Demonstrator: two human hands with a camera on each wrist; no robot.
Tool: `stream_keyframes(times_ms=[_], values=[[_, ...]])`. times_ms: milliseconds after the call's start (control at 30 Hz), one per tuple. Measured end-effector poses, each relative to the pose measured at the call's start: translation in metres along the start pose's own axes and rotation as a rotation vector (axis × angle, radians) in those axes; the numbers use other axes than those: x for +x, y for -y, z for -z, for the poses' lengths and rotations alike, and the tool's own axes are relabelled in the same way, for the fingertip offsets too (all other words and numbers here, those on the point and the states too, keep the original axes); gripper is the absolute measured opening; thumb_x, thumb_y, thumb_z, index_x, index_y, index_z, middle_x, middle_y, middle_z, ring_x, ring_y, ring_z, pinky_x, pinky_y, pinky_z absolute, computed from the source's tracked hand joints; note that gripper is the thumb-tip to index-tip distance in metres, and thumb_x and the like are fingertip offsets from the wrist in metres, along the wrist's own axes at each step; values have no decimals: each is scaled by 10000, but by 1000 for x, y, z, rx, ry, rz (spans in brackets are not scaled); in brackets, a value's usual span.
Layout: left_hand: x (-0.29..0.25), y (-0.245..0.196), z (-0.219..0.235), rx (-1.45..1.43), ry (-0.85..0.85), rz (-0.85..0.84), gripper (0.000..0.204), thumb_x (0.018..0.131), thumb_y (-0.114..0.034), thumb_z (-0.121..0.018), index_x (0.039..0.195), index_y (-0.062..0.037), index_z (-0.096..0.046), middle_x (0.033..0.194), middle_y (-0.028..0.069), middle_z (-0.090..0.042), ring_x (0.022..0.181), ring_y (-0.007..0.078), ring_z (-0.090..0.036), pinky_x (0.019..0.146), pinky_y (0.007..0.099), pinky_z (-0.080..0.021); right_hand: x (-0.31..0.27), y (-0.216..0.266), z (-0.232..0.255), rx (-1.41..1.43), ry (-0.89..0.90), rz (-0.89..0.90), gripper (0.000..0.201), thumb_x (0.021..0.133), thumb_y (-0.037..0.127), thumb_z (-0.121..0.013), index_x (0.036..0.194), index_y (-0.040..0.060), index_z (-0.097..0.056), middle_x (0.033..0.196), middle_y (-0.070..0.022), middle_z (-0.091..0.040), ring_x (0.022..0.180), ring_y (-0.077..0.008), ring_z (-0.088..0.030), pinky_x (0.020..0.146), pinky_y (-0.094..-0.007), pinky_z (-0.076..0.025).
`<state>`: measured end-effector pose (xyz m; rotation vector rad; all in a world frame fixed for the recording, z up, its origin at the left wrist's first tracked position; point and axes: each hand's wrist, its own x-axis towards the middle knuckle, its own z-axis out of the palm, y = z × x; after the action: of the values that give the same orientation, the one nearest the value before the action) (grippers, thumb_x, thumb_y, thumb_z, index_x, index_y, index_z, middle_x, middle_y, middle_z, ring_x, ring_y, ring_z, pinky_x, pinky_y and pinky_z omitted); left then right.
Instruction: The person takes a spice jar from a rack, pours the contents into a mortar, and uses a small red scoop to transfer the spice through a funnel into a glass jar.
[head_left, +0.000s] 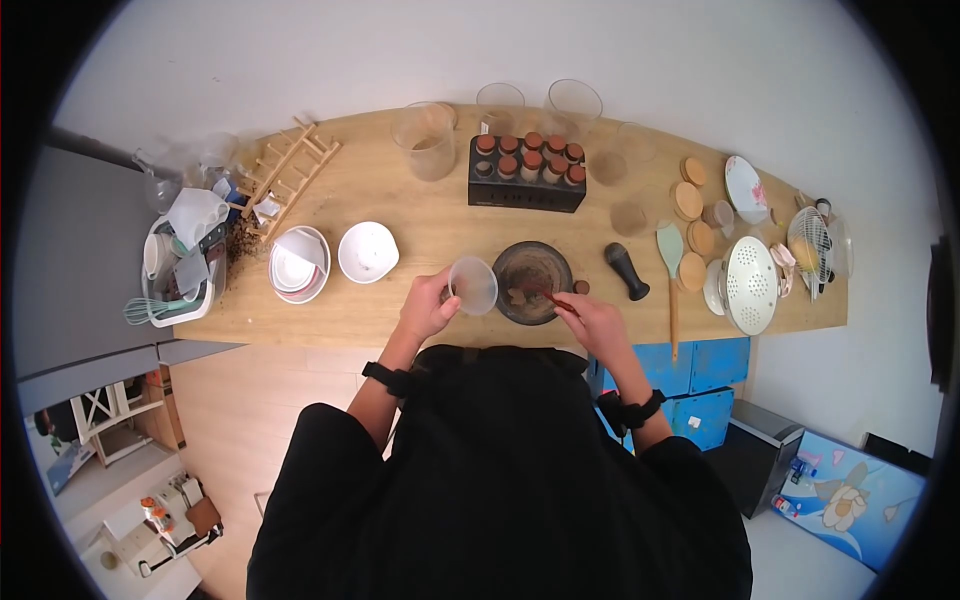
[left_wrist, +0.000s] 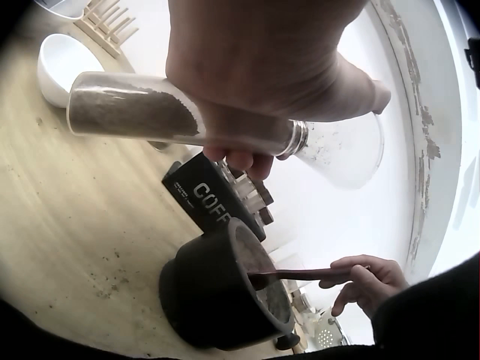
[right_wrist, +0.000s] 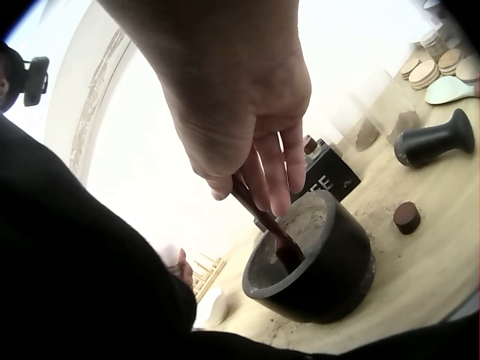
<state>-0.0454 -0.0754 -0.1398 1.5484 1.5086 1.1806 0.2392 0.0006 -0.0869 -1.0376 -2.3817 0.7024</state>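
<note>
My left hand (head_left: pixel 430 305) (left_wrist: pixel 262 60) grips a clear glass tube (left_wrist: pixel 135 109) partly filled with brown powder, its mouth meeting a clear funnel (head_left: pixel 473 285) (left_wrist: pixel 341 150). Just right of the funnel in the head view, a dark mortar (head_left: pixel 533 283) (left_wrist: pixel 214 296) (right_wrist: pixel 322 270) holds brown powder. Over its right rim my right hand (head_left: pixel 598 325) (right_wrist: pixel 240 112) pinches the handle of a dark reddish-brown spoon (left_wrist: pixel 307 275) (right_wrist: pixel 259 206), whose bowl is down inside the mortar. A small brown cap (head_left: pixel 581 287) (right_wrist: pixel 407 217) lies beside the mortar.
A black rack (head_left: pixel 525 193) of brown-capped tubes stands behind the mortar. The dark pestle (head_left: pixel 626 272), a green spatula (head_left: pixel 671 260) and a white colander (head_left: pixel 750 285) are on the right. White bowls (head_left: pixel 368 252) and a wooden rack (head_left: pixel 290 180) are on the left.
</note>
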Motion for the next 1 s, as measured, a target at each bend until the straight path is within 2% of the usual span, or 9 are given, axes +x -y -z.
stream_keyframes(times_ms=[267,333,467,533,667,767,833,933,1000], values=[[-10,12,2,69,57,52,522,781,-497,-519,970,-15,-582,604,172,-550,552,342,-569,525,374,-452,9,6,-1,36,-6,-74,173,831,181,-640,929,39,-631,793,-134,-648,685,-304,-625,578,-369,-495],[-12,14,2,69,54,56,479,778,-459,-536,951,-15,-581,603,175,-551,554,346,-569,528,377,-455,14,10,-3,12,-38,-228,173,851,194,-614,877,23,-633,745,-164,-636,665,-334,-616,571,-395,-481],[-14,11,0,62,80,86,400,777,-394,-549,899,-13,-571,600,176,-551,552,348,-568,537,385,-457,32,11,-22,5,-74,-308,190,863,198,-594,824,16,-635,682,-177,-618,635,-349,-606,556,-401,-468],[-14,8,0,65,81,87,376,778,-374,-554,878,-13,-566,599,176,-552,553,349,-569,540,387,-458,41,10,-29,125,-120,-416,204,862,199,-590,810,9,-643,654,-177,-612,620,-355,-604,550,-391,-469],[-15,10,-3,111,106,121,334,772,-339,-581,845,-14,-560,604,179,-563,569,356,-578,552,399,-463,46,14,-27,178,-86,-372,200,861,187,-590,834,-3,-647,660,-188,-608,627,-358,-603,544,-374,-469],[-15,8,-4,197,131,151,341,772,-351,-593,831,-16,-566,603,176,-572,583,358,-585,561,408,-469,38,7,-24,245,-30,-270,218,876,194,-582,894,-14,-646,686,-175,-634,621,-304,-632,559,-336,-482],[-16,7,-6,250,153,171,355,774,-367,-596,825,-16,-572,602,173,-576,588,358,-587,567,412,-472,32,-2,-18,509,39,-430,250,896,213,-569,954,-21,-633,717,-133,-656,628,-202,-646,585,-292,-492],[-17,10,-14,317,176,185,385,777,-398,-597,799,-14,-583,601,167,-584,596,356,-591,572,418,-475,33,-14,-14,617,80,-492,287,913,234,-551,989,-34,-620,740,-92,-653,667,-134,-636,610,-256,-496],[-17,11,-19,326,176,168,412,780,-423,-592,766,-11,-585,606,170,-589,593,359,-590,571,424,-476,38,-16,-12,659,63,-546,298,917,245,-545,966,-40,-620,727,-92,-649,650,-132,-634,595,-244,-495]])
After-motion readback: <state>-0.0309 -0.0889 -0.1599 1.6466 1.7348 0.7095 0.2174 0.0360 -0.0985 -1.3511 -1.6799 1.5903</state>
